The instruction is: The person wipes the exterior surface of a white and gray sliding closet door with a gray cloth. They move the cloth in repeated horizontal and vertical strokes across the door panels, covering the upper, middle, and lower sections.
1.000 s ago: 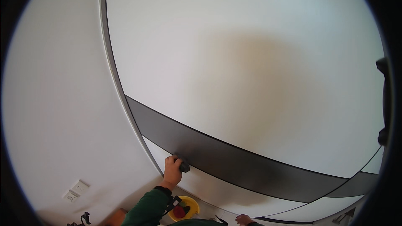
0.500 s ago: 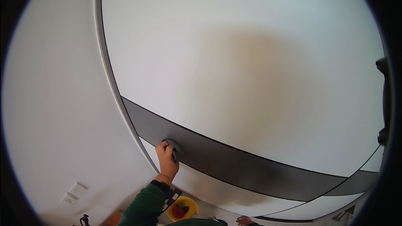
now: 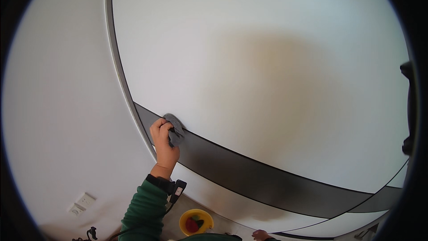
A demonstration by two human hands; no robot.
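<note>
My left hand [image 3: 163,139] is closed around a grey wiping pad [image 3: 174,129] with a rounded, fuzzy-looking outline. It presses the pad against a tall white panel [image 3: 200,62], at the upper edge of the dark grey band [image 3: 232,174] that crosses it. The pad lies partly over the white and partly over the grey. My right hand [image 3: 260,235] shows small at the bottom edge, low and apart from the panel; its fingers are too small and cut off to read.
A yellow bucket [image 3: 183,221] with red and green things inside stands on the floor below my left arm. On the wall at the left is a white socket [image 3: 86,200]. A dark handle-like shape [image 3: 409,107] runs along the far right edge.
My left hand has moved up and slightly left with the wiping pad, from the lower edge of the grey band to its upper edge. My right hand stays low at the bottom edge.
</note>
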